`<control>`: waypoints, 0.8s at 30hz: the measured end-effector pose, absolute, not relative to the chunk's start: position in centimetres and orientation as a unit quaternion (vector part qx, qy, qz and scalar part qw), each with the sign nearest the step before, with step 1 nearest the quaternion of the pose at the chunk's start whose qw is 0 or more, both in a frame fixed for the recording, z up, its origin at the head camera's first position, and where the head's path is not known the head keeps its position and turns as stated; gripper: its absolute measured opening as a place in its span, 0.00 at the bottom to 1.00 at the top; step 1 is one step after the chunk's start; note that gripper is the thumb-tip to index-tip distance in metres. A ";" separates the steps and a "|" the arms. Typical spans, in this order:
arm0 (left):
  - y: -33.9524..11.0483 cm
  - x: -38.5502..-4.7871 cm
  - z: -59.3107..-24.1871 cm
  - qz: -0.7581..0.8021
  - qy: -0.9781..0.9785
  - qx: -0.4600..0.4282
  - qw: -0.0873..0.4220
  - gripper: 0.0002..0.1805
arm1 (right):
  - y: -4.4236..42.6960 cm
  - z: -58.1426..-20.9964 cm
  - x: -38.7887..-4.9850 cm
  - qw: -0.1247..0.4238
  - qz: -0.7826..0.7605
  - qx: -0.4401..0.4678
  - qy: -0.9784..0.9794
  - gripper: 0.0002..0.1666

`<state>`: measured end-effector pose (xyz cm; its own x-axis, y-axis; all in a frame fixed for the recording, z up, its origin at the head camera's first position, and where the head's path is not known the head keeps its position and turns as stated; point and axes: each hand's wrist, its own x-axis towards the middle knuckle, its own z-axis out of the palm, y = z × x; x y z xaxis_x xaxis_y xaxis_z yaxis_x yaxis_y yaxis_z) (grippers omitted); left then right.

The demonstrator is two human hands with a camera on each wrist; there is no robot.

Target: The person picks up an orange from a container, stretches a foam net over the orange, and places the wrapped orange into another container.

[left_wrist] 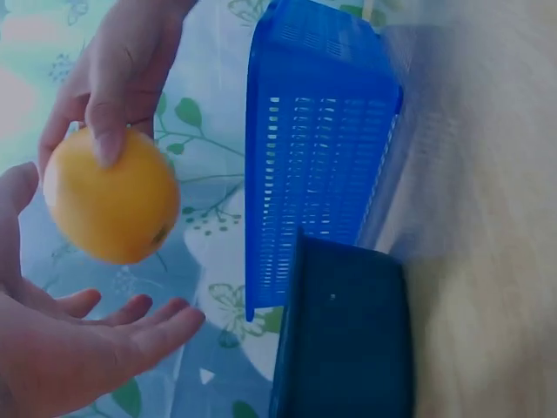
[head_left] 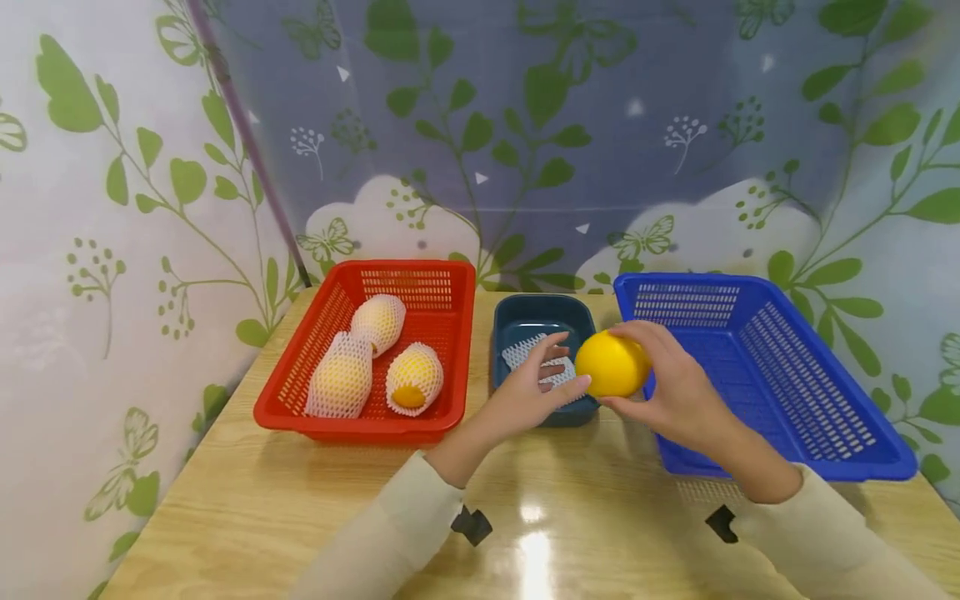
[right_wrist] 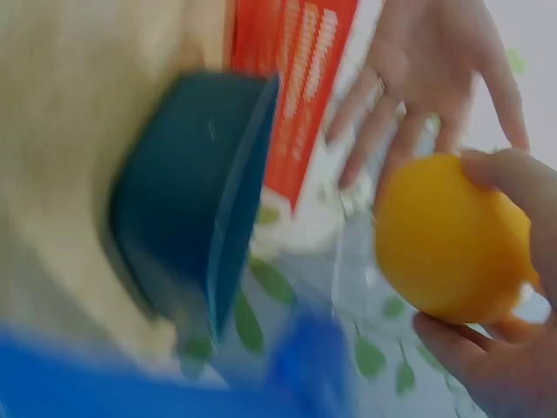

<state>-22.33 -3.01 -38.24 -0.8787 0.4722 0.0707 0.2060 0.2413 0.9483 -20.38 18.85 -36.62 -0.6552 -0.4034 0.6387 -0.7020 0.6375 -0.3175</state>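
Observation:
My right hand (head_left: 681, 398) holds a round yellow-orange fruit (head_left: 613, 364) between thumb and fingers. It is raised above the table, between the dark teal bin (head_left: 545, 306) and the blue basket (head_left: 693, 282). Just left of the fruit, my left hand (head_left: 522, 395) has its fingers spread and holds nothing. In the left wrist view a gap shows between the left hand (left_wrist: 83, 353) and the fruit (left_wrist: 113, 198). White foam netting (head_left: 522, 350) lies inside the teal bin, partly hidden behind the left fingers.
On the left, a red basket (head_left: 457, 350) contains three fruits in foam nets, among them a front one (head_left: 414, 377) with its orange end showing. The blue basket stands at the right. A wooden table (head_left: 592, 533) bears everything, with patterned curtains (head_left: 540, 167) behind.

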 end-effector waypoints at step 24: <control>-6.0 -21.0 -39.7 0.749 0.612 0.162 0.196 0.30 | 11.3 -43.5 -20.4 0.372 0.529 0.385 -0.659 0.48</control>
<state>-21.00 -5.98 -39.70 -0.8701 0.4928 0.0031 -0.0951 -0.1741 0.9801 -20.42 11.31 -43.47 -0.4279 -0.1132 0.8967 -0.9000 0.1443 -0.4113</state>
